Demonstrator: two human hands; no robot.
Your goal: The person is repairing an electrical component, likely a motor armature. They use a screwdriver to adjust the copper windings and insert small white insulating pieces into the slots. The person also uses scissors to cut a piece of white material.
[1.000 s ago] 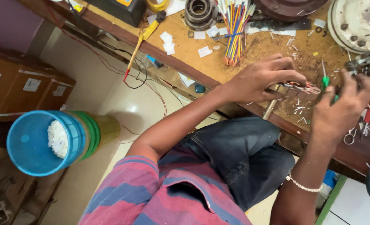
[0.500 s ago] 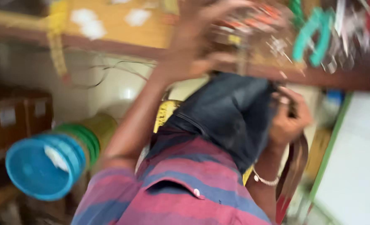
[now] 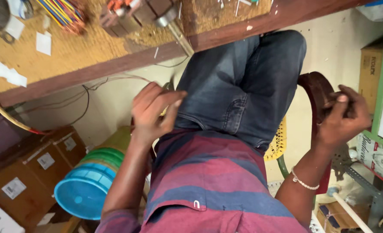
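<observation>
Right hand (image 3: 340, 114) is closed over the top rim of the dark red curved plastic chair arm (image 3: 314, 92), which runs down along the person's right side. Left hand (image 3: 155, 110) hangs half curled at the left hip beside the denim-clad thigh, grasping nothing visible, well below the brown wooden table (image 3: 113, 67).

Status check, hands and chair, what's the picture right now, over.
Left hand by left hip, fingers curled, grip unclear. Right hand gripping dark red chair armrest. Workbench edge above the knees.
</observation>
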